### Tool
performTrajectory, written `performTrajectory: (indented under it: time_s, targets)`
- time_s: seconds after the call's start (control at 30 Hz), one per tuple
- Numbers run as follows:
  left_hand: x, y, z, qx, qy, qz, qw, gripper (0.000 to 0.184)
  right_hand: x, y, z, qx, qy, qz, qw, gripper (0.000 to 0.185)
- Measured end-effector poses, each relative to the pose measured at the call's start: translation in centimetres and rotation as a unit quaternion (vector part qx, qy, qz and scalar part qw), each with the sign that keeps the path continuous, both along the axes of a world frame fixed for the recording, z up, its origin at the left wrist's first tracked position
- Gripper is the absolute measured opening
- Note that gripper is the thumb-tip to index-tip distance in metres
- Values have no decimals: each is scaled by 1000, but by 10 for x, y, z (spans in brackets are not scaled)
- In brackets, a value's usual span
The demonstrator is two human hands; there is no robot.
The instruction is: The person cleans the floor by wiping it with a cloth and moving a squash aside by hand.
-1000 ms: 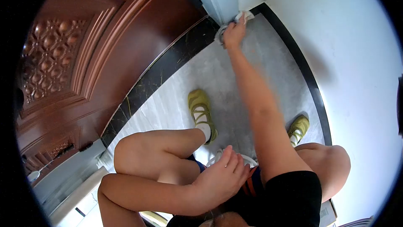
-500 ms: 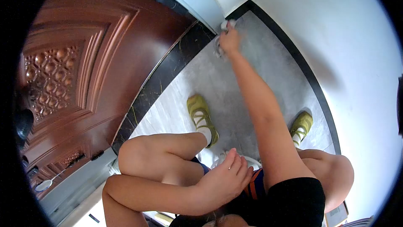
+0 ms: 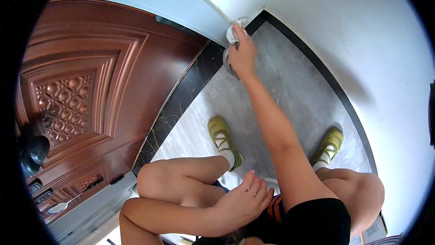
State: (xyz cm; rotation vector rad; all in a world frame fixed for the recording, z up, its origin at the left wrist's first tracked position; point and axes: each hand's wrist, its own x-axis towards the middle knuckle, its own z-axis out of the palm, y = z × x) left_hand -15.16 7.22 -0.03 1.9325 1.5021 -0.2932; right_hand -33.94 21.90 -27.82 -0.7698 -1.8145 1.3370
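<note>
Though rumpled, pale cloth (image 3: 231,36).

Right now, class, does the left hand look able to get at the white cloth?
Probably not without stretching: the left hand is well back; the white cloth is far ahead by the black skirting, gripped in the right hand.

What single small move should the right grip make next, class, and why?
Probably slide the crumpled white cloth a little along the black baseboard toward its corner bend. The right grip has the cloth bunched where the baseboard appears to meet the pale door frame, and the short stretch from there to the bend looks unobstructed.
</note>
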Motion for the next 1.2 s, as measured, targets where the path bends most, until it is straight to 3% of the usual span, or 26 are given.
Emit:
performTrajectory:
  time_s: [0.03,0.13,0.23,0.33,0.43,0.53,0.57,0.67,0.77,0.87,0.97,1.07,1.17,1.2]
  targets:
    - [-1,1,1,-1,3,-2,1000,47,-3,2,0,19,0,-11,1000,55]
    - [-3,2,3,-6,6,-2,1000,47,3,22,8,-6,-209,67,975,48]
    - [-1,2,-1,-4,6,-1,1000,47,6,49,4,-29,-329,135,934,42]
    - [0,2,-1,-2,8,-5,1000,47,18,50,9,-11,-260,52,964,37]
    - [2,1,-1,-5,4,-3,1000,47,15,33,11,99,-69,39,992,35]
    - [4,1,-3,-6,5,-4,1000,46,10,29,-1,-41,-185,79,979,34]
    - [4,3,-4,-7,7,-6,1000,46,18,42,-7,-50,-312,166,934,35]
    - [1,2,-4,12,7,-6,1000,47,43,54,-12,-95,-297,143,939,35]
    - [5,-2,-6,18,0,1,1000,47,44,44,-21,-97,-153,79,980,35]
    - [8,-3,-7,15,-7,1,1000,48,31,43,6,-122,-56,72,988,34]
    - [7,-2,-8,10,-1,-4,1000,48,14,51,-6,-97,-10,135,986,35]
    - [4,2,-7,6,-1,-6,1000,48,16,86,-10,49,-306,235,921,37]
    - [3,2,-8,11,-5,-9,1000,48,23,100,-23,-35,-248,182,951,39]
    - [3,3,-8,14,-8,-10,1000,47,22,99,-24,-127,-172,201,956,39]
